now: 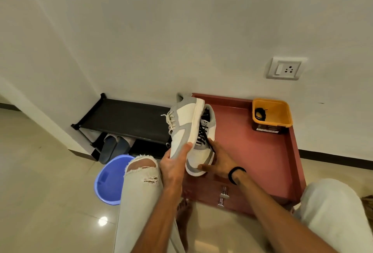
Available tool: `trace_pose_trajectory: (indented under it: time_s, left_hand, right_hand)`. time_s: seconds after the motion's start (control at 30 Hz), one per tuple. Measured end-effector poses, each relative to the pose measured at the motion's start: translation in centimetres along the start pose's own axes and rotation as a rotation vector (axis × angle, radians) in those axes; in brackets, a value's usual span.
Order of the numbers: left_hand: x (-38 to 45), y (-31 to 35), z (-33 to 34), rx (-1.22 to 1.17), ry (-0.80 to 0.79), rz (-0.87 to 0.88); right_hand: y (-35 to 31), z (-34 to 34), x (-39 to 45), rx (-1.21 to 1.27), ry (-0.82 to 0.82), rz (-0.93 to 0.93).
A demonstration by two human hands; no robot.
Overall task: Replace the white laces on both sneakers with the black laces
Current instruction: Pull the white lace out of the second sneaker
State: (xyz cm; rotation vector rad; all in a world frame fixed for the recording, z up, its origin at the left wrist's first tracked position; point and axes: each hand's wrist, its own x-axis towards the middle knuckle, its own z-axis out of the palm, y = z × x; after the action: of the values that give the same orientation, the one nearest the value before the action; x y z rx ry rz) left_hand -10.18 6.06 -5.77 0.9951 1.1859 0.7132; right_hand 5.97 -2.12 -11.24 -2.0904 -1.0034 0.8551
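Note:
My left hand (175, 165) grips the toe end of a white and grey sneaker (182, 125) that is tipped on its side and still carries its white laces (170, 121). Beside it on the red cabinet top (252, 151) lies the second sneaker (202, 151), threaded with a black lace (202, 134). My right hand (219, 160) holds this sneaker at its toe, thumb along the front edge. A loose end of the black lace trails over my right fingers. A coiled black lace (260, 113) sits in an orange tub (271, 114) at the cabinet's back right.
A black shoe rack (125, 118) stands left of the cabinet, with dark slippers (114, 147) underneath. A blue plastic basin (110, 180) rests on the tiled floor by my left knee. A wall socket (285, 68) is above the cabinet. The cabinet front has a metal handle (223, 195).

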Motion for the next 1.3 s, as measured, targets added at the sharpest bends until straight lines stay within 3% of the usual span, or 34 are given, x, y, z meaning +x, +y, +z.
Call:
trace_pose_trajectory:
  time_s: [0.07, 0.13, 0.2, 0.3, 0.4, 0.57, 0.87, 1.1, 1.2, 1.3]
  left_hand:
    - [-1.0, 0.0, 0.5, 0.010, -0.022, 0.070]
    - [-1.6, -0.2, 1.1, 0.027, -0.034, 0.147]
    - [-2.7, 0.0, 1.8, 0.144, -0.030, 0.265]
    - [-5.5, 0.4, 3.4, 0.342, -0.018, 0.457]
    - [-7.8, -0.5, 5.7, 0.448, -0.117, 0.646]
    - [-10.4, -4.6, 8.4, 0.611, -0.287, 0.751]
    - [-9.8, -9.0, 7.9, 0.763, -0.254, 0.797]
    - [-9.1, -9.2, 5.3, 0.832, -0.488, 0.527]
    - [-8.6, -9.3, 4.2, 0.868, -0.549, 0.484]
    - [-8.4, -9.4, 4.0, 0.893, -0.604, 0.482]
  right_hand:
    - [-0.7, -1.3, -0.5, 0.091, 0.072, 0.004]
    - [-1.3, -2.8, -2.0, 0.277, 0.285, 0.063]
    - [-1.9, -4.5, -4.7, 0.510, 0.387, 0.111]
    - [-2.8, -6.4, -9.1, 0.719, 0.330, 0.036]
    - [-3.1, -7.9, -12.0, 0.831, 0.313, -0.017]
    - [-0.2, -8.9, -14.3, 0.997, 0.361, 0.104]
    - [4.1, -7.8, -13.9, 0.948, 0.203, 0.300]
    - [4.2, -6.8, -13.3, 0.800, -0.011, 0.302]
    - [4.5, -6.3, -13.0, 0.830, -0.028, 0.291]
    - [5.4, -6.2, -12.9, 0.545, 0.044, 0.257]
